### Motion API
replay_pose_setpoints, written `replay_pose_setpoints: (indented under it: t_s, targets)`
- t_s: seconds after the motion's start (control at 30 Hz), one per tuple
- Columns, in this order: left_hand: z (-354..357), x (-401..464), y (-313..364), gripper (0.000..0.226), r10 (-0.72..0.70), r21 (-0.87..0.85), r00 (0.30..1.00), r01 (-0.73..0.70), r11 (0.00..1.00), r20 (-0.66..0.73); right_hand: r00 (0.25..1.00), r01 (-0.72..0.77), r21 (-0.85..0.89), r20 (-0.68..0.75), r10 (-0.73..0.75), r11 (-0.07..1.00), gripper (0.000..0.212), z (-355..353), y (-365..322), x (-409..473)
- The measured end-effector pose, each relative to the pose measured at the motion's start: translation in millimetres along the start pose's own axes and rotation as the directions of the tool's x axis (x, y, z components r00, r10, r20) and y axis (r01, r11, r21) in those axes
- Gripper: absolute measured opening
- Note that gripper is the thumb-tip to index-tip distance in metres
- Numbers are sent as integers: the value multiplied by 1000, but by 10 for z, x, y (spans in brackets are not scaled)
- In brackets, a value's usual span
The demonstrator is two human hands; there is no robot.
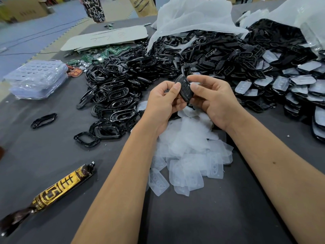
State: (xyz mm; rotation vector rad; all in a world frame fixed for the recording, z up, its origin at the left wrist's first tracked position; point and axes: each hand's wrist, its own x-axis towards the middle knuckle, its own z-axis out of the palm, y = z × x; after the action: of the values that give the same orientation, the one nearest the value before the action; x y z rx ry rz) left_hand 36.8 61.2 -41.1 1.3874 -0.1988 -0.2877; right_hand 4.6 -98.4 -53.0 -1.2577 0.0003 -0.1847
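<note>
L hand (163, 103) & R hand (215, 101) both pinch black key-fob shell (185, 90) over clear button pads (186, 155). Near left: gold wrapper (58, 189) w/ Chinese chars.

One head-worn wide-angle cam, edges bowed. It looked fwd and down across the dark surface (52, 155) from the person's side. Forearms filled the lower frame; left hand (161, 101), right hand (216, 99) and the key fob shell (184, 89) sat close, approx. mid-frame. Blue floor (35, 32) showed top left, beyond the surface's far edge.
</note>
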Motion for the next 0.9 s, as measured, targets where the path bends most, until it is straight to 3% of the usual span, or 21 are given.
replay_pose_setpoints:
  t_s: [0.23, 0.9]
  targets:
    - [2, -16, 10, 16, 27, 79, 999, -30, 996, 38, 1000, 27, 56, 1, -27, 998, 30, -5, -20, -33]
    - [-11, -45, 33, 18, 38, -29, 997, -37, 999, 64, 994, 0, 179, 104, -19, 984, 40, 1, -33, -49]
